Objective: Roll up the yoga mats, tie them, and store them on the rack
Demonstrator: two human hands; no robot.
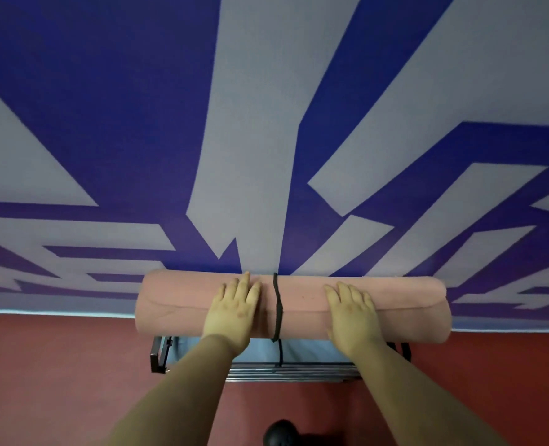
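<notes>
The rolled pink foam yoga mat (298,304), tied with a black strap (278,305), lay atop the black metal rack (160,352). Left hand (232,312) and right hand (352,315) pressed flat-fingered on it, either side of the strap; storing looked nearly done.

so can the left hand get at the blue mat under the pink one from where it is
Probably not directly: the left hand lies flat on the rolled pink yoga mat, which covers most of the blue mat on the black metal rack.
</notes>
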